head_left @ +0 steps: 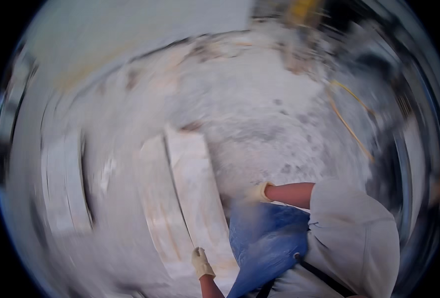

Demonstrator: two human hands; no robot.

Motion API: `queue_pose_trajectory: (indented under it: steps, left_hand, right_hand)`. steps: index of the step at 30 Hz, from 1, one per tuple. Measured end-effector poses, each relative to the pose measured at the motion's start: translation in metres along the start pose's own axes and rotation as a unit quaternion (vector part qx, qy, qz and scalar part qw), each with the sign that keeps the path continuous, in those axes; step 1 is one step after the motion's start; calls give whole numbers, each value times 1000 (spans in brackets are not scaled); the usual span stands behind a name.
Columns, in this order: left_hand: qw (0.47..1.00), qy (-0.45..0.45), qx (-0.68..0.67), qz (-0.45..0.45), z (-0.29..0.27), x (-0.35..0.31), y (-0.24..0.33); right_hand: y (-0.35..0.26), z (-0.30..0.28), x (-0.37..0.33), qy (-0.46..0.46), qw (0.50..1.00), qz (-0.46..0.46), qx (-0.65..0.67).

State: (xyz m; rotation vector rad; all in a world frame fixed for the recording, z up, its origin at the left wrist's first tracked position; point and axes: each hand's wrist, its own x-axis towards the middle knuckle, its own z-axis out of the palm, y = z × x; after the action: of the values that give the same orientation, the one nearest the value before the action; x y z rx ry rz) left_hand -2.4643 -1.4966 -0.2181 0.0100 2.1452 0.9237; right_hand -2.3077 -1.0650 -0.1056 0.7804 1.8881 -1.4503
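Note:
My left hand [202, 263], in a pale cream glove, hangs at the lower middle, in front of a long whitish slab [200, 184]. Its fingers look loosely extended, with a slight gap at the tips and nothing visible in them. Whether it touches the slab I cannot tell. My right hand [256, 192], in a similar glove, is held out before my body above a blue apron [269, 233]. Motion smears its fingers, so what they hold, if anything, does not show. A second long whitish slab [165, 198] lies alongside the first, a narrow dark gap between them.
Another pair of pale long pieces [66, 184] lies farther left. The dusty grey-white floor [264, 134] has dark spots. A yellow cord [350, 126] loops across it at the right. Blurred dark clutter [379, 64] and a yellow object [302, 11] stand at the far right.

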Motion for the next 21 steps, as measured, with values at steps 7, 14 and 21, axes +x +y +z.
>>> queue_pose_trajectory:
  steps: [7, 14, 21]
  left_hand:
    - [928, -328, 83, 157, 59, 8, 175]
    - [893, -370, 72, 246, 206, -55, 303]
    - [789, -486, 294, 236, 316, -99, 349]
  right_hand:
    - [73, 15, -213, 361, 929, -52, 71]
    - [172, 24, -296, 490, 856, 72, 149]
    - [246, 57, -268, 583, 782, 1, 220]
